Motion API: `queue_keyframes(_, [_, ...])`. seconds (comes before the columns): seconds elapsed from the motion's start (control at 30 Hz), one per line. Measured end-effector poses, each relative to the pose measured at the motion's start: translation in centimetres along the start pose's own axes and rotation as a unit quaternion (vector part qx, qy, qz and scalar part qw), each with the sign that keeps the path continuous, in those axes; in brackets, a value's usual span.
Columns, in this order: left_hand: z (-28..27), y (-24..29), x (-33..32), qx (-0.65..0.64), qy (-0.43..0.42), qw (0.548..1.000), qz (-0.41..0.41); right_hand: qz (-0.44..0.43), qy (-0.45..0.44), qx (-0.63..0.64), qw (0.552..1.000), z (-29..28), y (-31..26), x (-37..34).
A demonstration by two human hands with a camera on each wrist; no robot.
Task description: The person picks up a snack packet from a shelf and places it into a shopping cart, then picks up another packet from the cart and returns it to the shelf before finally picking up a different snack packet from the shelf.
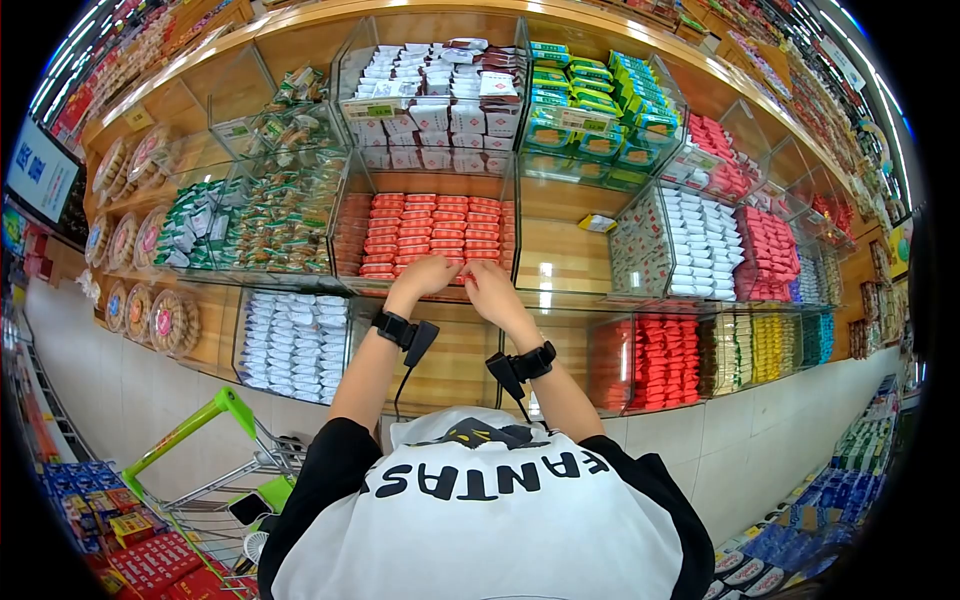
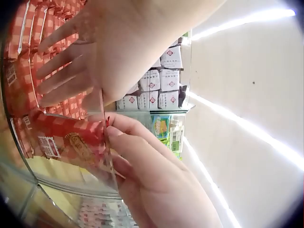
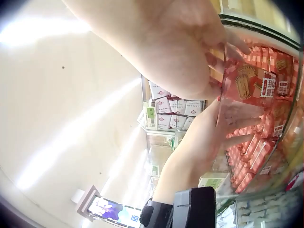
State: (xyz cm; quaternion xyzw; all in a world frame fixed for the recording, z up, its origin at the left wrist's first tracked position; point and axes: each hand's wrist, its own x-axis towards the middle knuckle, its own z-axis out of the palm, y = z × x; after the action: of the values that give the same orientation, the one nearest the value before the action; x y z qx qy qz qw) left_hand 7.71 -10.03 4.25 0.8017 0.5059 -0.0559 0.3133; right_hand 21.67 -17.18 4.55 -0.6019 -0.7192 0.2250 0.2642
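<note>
A red checked snack packet (image 2: 66, 137) is pinched at its crimped end by the thumb and fingers of my right hand (image 1: 491, 285). My left hand (image 1: 428, 275) is beside it, its fingers extended over more red packets (image 1: 433, 225) behind the bin's clear front panel. In the left wrist view, the right hand (image 2: 159, 175) is at the panel's edge and the left hand's fingers (image 2: 61, 64) show through the panel. From the right wrist view, the held packet (image 3: 251, 85) lies close over the stacked ones, between both hands.
Clear-walled bins surround the red packets: white packets (image 1: 430, 95) behind, green ones (image 1: 590, 95) at back right, white ones (image 1: 295, 340) at front left. Clear dividers stand between the bins. A shopping cart with a green handle (image 1: 185, 430) stands at lower left.
</note>
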Motion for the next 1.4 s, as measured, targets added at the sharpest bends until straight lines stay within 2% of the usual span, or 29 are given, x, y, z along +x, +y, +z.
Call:
queue_keyframes(0.07, [0.7,-1.2,0.8,0.034,-0.015,0.996,0.081,-0.006,0.004,0.02,1.0,0.2,0.2,0.0])
queue_keyframes(0.1, [0.3,-0.8,0.6,0.034,-0.014,0.996,0.081,-0.006,0.004,0.019,1.0,0.3,0.3,0.0])
queue_keyframes(0.17, [-1.0,0.4,-0.2,-0.028,-0.093,0.995,0.0,-0.012,0.009,0.017,1.0,0.4,0.4,0.0])
queue_keyframes(0.27, [-1.0,0.5,0.2,-0.041,-0.124,0.99,-0.047,-0.019,0.017,0.025,0.999,0.3,0.3,0.0])
queue_keyframes(0.4, [-0.1,-0.5,1.0,-0.08,-0.116,0.989,-0.049,-0.017,0.021,0.031,0.999,0.1,0.0,-0.2])
queue_keyframes(0.5, [0.1,-0.6,1.2,-0.066,-0.142,0.985,-0.069,-0.014,0.019,0.021,1.0,0.0,-0.1,-0.1])
queue_keyframes(0.57, [1.5,-1.6,2.0,-0.094,-0.085,0.991,-0.048,-0.011,0.02,0.016,1.0,0.1,-0.1,-0.1])
queue_keyframes(0.6, [1.3,-1.5,2.0,-0.094,-0.085,0.991,-0.048,-0.01,0.02,0.016,1.0,0.0,-0.1,-0.1])
queue_keyframes(0.67, [0.7,-1.3,2.2,-0.077,-0.151,0.983,-0.073,0.012,-0.005,0.009,1.0,-0.2,-0.3,-0.1])
queue_keyframes(0.7, [0.4,-1.2,2.1,-0.078,-0.15,0.983,-0.075,0.011,-0.006,0.01,1.0,0.0,-0.3,-0.2])
queue_keyframes(0.77, [-0.3,-0.9,1.9,-0.049,-0.204,0.974,-0.079,0.02,-0.001,0.014,1.0,0.2,0.0,0.0])
queue_keyframes(0.9, [0.0,-1.1,1.9,-0.048,-0.183,0.98,-0.067,0.016,-0.001,0.009,1.0,0.2,-0.1,0.0])
queue_keyframes(1.0, [-1.6,0.1,0.4,-0.07,-0.217,0.971,-0.067,-0.018,0.02,0.003,1.0,0.5,0.3,0.1])
queue_keyframes(1.07, [-2.7,1.2,-1.1,-0.084,-0.216,0.969,-0.085,-0.017,0.027,-0.012,0.999,0.7,0.3,0.0])
queue_keyframes(1.17, [-1.7,0.1,0.0,-0.09,-0.207,0.967,-0.115,-0.02,0.036,-0.021,0.999,0.8,0.3,0.0])
queue_keyframes(1.4, [-3.7,1.8,-2.1,-0.087,-0.185,0.972,-0.116,-0.019,0.025,-0.03,0.999,0.6,0.1,0.0])
